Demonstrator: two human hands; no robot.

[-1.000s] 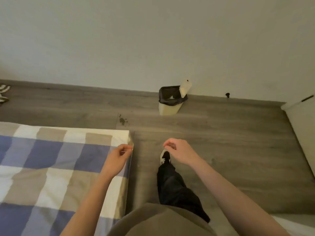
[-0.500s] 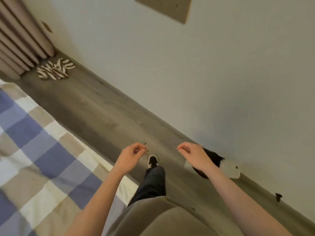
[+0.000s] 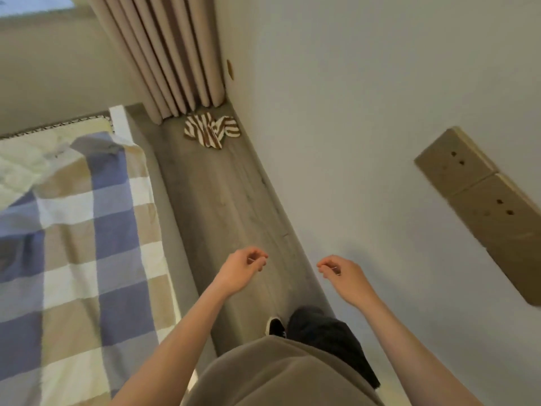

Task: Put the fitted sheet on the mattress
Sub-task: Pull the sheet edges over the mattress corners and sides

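Both hands free, walking down the side of the bed

The left hand (image 3: 243, 268) and right hand (image 3: 341, 272) hang out in front at lower centre, fingers loosely curled, holding nothing, over the grey wood-look floor (image 3: 228, 206). The blue, beige and white checked fitted sheet (image 3: 87, 259) covers the left of the frame, but at upper left its edge lies rumpled and the pale quilted mattress (image 3: 26, 162) shows bare. A brown-and-white striped cloth (image 3: 212, 130) lies crumpled on the floor at top centre, right below the pinkish pleated curtain (image 3: 167, 54). A flat brown cardboard strip (image 3: 480, 206) is on the wall at right.
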